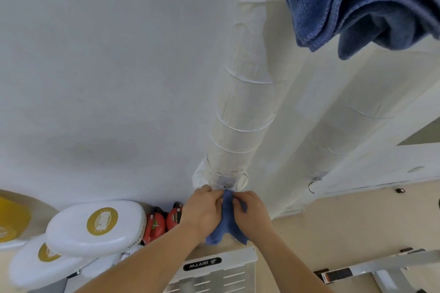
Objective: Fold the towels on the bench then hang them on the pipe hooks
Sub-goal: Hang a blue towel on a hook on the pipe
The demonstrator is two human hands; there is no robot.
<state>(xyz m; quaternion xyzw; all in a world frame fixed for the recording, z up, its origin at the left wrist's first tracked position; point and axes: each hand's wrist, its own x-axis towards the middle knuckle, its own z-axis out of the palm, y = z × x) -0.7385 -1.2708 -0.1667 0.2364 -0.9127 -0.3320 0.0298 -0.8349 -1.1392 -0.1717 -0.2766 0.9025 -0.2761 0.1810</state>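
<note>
Pinched in curled left hand (202, 208) and right hand (252, 210): small blue terry towel (226, 221), at 6 o'clock.
Called for a tight bunch, fold pushed fully over small metal hook (228, 186) at 12 o'clock, on white wrapped pipe (240, 131), before release.

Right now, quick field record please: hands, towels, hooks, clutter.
left hand: pinches held towel near its top
right hand: pinches same towel, beside the left
held towel: blue, bunched, top against wrapped pipe
second towel: blue, folded, hanging upper right
spare hook: bare, right of wrapped pipe
clutter: white pads, red kettlebells, lower left
</note>
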